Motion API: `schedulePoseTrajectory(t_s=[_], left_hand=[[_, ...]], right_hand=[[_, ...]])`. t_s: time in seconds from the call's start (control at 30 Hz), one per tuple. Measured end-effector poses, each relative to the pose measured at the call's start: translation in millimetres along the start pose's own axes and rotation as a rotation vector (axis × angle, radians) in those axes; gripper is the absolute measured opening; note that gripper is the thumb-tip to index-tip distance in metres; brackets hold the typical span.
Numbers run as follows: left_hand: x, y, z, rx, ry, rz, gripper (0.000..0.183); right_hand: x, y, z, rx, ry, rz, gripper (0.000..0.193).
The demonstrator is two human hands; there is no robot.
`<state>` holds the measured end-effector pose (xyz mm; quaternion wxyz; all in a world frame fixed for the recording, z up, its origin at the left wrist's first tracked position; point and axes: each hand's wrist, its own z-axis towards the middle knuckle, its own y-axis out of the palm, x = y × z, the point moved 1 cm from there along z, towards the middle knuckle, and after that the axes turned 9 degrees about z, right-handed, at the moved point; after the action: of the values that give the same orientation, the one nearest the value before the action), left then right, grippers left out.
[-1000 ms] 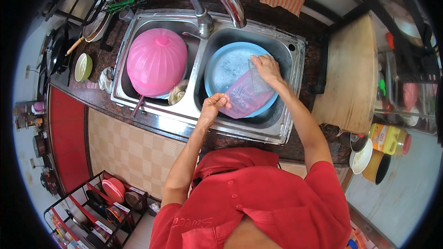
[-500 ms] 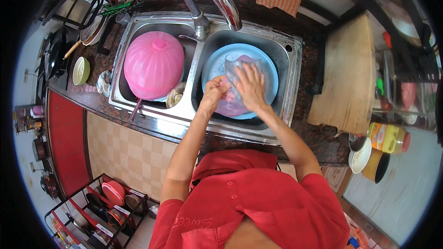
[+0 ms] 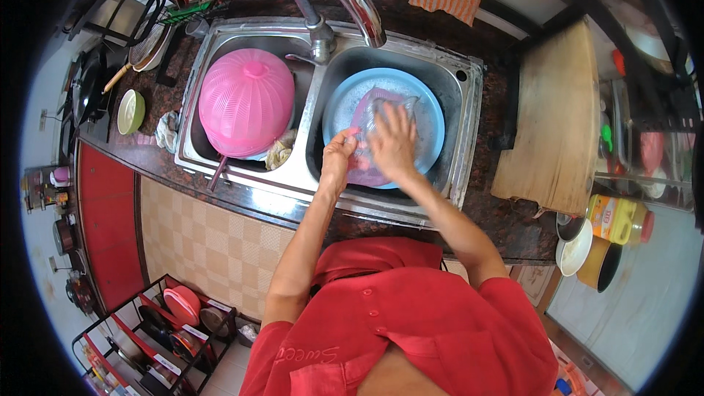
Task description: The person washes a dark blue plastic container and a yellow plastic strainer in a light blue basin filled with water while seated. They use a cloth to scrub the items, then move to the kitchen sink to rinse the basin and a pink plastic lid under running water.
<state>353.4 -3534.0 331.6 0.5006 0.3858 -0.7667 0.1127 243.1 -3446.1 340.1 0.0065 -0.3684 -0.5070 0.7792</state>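
In the right-hand sink bowl [image 3: 460, 95] sits a light-blue basin [image 3: 438, 121] with sudsy water. A flat pinkish-purple thing [image 3: 370, 174] of a kind I cannot make out lies in it, with a crumpled clear plastic bag or sheet [image 3: 378, 106] over it. My left hand [image 3: 339, 154] pinches the pinkish edge at the basin's left side. My right hand [image 3: 394, 143] lies over the clear plastic, fingers stretched and spread, slightly blurred. Part of the plastic is hidden under it.
A pink dome-shaped plastic cover [image 3: 247, 103] fills the left bowl, beside a wet rag [image 3: 281, 150]. The chrome faucet [image 3: 320, 37] arches over the sink. A wooden board [image 3: 550, 125] stands right; a green bowl [image 3: 131, 111] and a cloth [image 3: 167, 130] lie left.
My right hand has shifted slightly down and left over the plastic, which lies flatter, showing more of the pinkish-purple thing. My left hand keeps its pinch at nearly the same place.
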Motion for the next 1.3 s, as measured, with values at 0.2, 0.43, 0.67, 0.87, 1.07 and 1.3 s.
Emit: schedulePoseTrajectory(t_s=[0.2,0.43,0.67,0.87,1.07,1.3], left_hand=[[-17.2,9.1,0.5,0.028,0.062,-0.158,0.019],[-9.2,12.1,-25.5,0.022,0.035,-0.188,0.018],[-34.0,14.7,-10.2,0.096,0.043,-0.321,0.013],[-21.8,22.3,-42.7,-0.104,0.048,-0.334,0.011],[0.9,2.6,-5.1,-0.330,-0.021,-0.265,0.029],[-2.0,22.7,12.2,-0.005,0.001,-0.319,0.034]], right_hand=[[-3.0,1.4,20.5,-0.045,0.001,0.008,0.037],[58.7,3.2,57.1,-0.118,0.477,0.473,0.040],[-21.6,0.8,0.7,-0.014,-0.114,-0.075,0.041],[77.6,15.1,65.2,-0.284,0.364,0.435,0.039],[43.9,13.3,32.4,-0.099,0.153,0.342,0.042],[-19.8,-12.2,1.3,0.010,-0.270,0.076,0.039]])
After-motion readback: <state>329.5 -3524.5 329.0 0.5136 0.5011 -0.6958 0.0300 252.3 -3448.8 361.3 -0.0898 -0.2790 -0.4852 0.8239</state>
